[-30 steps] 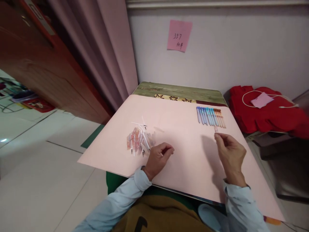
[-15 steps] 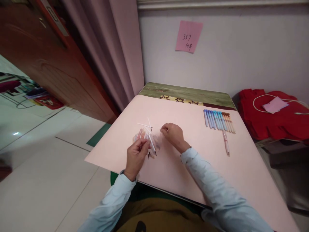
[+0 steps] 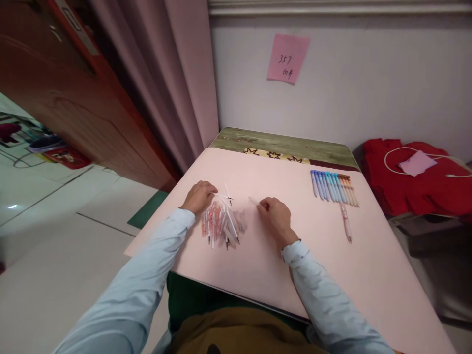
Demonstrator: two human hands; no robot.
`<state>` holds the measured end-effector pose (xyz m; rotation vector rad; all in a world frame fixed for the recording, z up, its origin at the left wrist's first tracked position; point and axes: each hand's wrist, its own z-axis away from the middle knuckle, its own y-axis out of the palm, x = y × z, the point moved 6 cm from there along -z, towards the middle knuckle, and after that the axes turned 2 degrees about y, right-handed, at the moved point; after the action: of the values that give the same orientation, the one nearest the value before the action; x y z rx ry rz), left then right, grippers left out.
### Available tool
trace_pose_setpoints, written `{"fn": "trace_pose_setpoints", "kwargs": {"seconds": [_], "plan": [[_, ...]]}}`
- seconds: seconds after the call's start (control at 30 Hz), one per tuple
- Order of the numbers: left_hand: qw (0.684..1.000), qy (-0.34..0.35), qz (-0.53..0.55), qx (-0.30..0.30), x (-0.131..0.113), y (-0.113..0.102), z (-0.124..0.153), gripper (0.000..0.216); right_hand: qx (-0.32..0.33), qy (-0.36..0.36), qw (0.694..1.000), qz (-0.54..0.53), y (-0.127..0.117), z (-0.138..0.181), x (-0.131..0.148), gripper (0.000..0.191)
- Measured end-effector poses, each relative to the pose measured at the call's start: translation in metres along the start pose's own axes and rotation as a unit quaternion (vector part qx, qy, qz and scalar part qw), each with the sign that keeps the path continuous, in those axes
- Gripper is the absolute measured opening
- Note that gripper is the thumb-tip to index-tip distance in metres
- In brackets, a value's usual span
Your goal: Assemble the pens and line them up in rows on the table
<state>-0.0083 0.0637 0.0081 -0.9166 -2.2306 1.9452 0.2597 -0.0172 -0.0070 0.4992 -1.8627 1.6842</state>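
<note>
My left hand (image 3: pixel 200 196) reaches to the far left of the pile, its fingers pinched on the end of a white pen refill (image 3: pixel 222 196). A second refill (image 3: pixel 227 190) crosses that one near its dark tip. Just below lies a pile of clear and pinkish pen parts (image 3: pixel 216 219), with several white refills among them. My right hand (image 3: pixel 276 216) is to the right of the pile, closed on a pale, see-through pen barrel (image 3: pixel 253 200) that points up and left.
A row of blue, turquoise and brown-topped pens (image 3: pixel 332 186) lies at the right, with a single pinkish pen (image 3: pixel 345 222) below it. Beyond the pink tabletop (image 3: pixel 258 275) is a red cloth (image 3: pixel 438 187) with a white cable. A wooden door (image 3: pixel 92 113) stands at the left.
My left hand has moved from over the front of the pile to its far left side and onto a refill. My right hand has shifted slightly right and nearer, with the barrel showing.
</note>
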Motion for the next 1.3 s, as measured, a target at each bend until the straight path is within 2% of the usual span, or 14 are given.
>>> {"fn": "trace_pose_setpoints", "kwargs": {"seconds": [0.1, 0.23, 0.3, 0.37, 0.47, 0.57, 0.67, 0.8, 1.03, 1.17, 1.3], "plan": [[1.000, 0.016, -0.008, 0.013, 0.002, 0.005, -0.004, 0.021, -0.013, 0.024, 0.980, -0.196, -0.001, 0.004, -0.013, 0.014], [1.000, 0.023, -0.009, 0.019, 0.003, -0.002, 0.000, 0.015, 0.046, 0.081, 0.875, -0.474, 0.008, 0.012, -0.031, 0.027], [1.000, 0.007, -0.005, -0.010, -0.003, -0.015, 0.002, 0.014, 0.056, 0.100, 0.837, -0.535, 0.006, 0.016, -0.038, 0.031], [0.997, -0.019, 0.016, -0.069, -0.017, -0.034, 0.007, 0.016, 0.049, 0.110, 0.816, -0.565, 0.001, 0.018, -0.042, 0.029], [0.985, -0.016, 0.101, -0.142, -0.060, -0.052, 0.017, 0.017, 0.033, 0.113, 0.795, -0.595, -0.006, 0.019, -0.045, 0.023], [0.977, 0.006, 0.160, -0.142, -0.107, -0.049, 0.024, 0.019, 0.023, 0.107, 0.790, -0.603, -0.010, 0.019, -0.045, 0.018], [0.975, 0.007, 0.186, -0.125, -0.130, -0.038, 0.026, 0.019, 0.022, 0.107, 0.789, -0.604, -0.011, 0.020, -0.046, 0.017], [0.976, 0.008, 0.186, -0.110, -0.135, -0.032, 0.023, 0.018, 0.026, 0.111, 0.785, -0.609, -0.016, 0.021, -0.044, 0.017], [0.980, 0.020, 0.173, -0.092, -0.146, -0.036, 0.021, 0.017, 0.045, 0.105, 0.788, -0.606, -0.019, 0.023, -0.042, 0.016], [0.976, 0.005, 0.208, -0.064, -0.149, -0.034, 0.018, 0.016, 0.097, 0.073, 0.807, -0.578, -0.018, 0.026, -0.037, 0.019], [0.940, -0.041, 0.335, -0.043, -0.146, -0.029, 0.014, 0.017, 0.184, 0.021, 0.818, -0.544, -0.014, 0.033, -0.024, 0.022]]}}
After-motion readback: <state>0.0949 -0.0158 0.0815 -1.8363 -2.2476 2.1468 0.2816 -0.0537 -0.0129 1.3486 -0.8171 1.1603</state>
